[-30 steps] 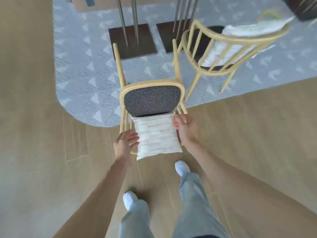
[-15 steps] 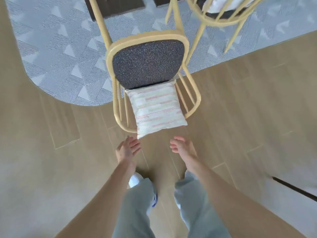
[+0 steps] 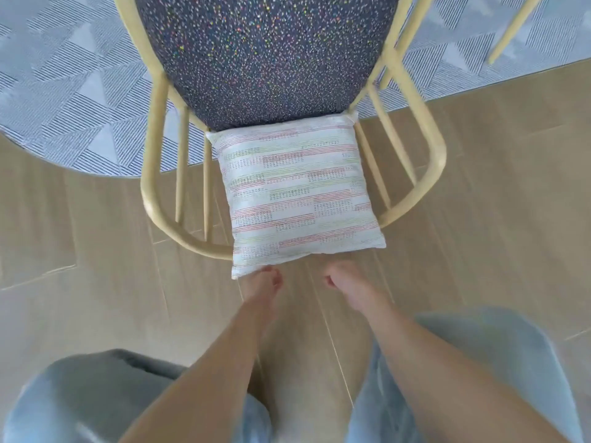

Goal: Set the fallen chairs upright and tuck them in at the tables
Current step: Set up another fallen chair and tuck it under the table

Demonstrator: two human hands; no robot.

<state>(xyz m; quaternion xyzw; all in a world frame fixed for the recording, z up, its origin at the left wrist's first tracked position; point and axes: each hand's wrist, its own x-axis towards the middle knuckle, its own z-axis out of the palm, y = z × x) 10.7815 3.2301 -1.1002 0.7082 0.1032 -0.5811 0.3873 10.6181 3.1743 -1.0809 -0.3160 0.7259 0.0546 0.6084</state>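
A pale wooden chair (image 3: pixel 431 174) lies on its back on the floor, its dark speckled seat (image 3: pixel 265 55) facing me. A white cushion (image 3: pixel 297 193) with red and green stripes rests on the spindle backrest and hides the middle of the curved top rail. My left hand (image 3: pixel 262 282) is at the cushion's near left corner, its fingertips touching the edge. A little below the cushion's near edge, my right hand (image 3: pixel 345 282) has its fingers loosely curled and holds nothing. Both hands are blurred.
A grey patterned rug (image 3: pixel 64 91) lies under the chair's far half, and wooden floor (image 3: pixel 495 251) is under the near half. A leg of a second pale chair (image 3: pixel 511 30) shows at the top right. My knees in light jeans fill the bottom corners.
I have crouched much closer to the chair, which now fills the view. My hands let go of the backrest sides earlier, pulled back, and now reach toward the cushion's near edge.
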